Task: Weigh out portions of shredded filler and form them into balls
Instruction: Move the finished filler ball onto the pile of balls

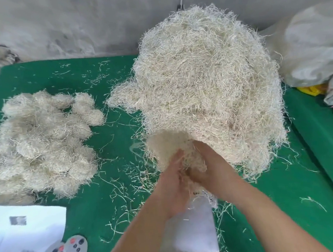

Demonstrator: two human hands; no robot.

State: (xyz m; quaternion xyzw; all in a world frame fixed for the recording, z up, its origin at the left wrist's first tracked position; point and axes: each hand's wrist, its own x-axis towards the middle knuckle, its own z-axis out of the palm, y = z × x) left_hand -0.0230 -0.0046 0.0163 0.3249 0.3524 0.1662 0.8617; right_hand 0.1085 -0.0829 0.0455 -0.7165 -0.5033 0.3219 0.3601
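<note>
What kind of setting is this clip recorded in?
Probably a small hand-packing workshop: a green felt-covered worktable against a bare grey concrete wall, a big mound of pale shredded filler, a cluster of finished filler balls, and a steel weighing scale.

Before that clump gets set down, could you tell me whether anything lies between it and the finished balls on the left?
Nothing visible does. Both hands, left hand and right hand, hold the clump; between it and the balls there is only the green mat with loose strands.
</note>
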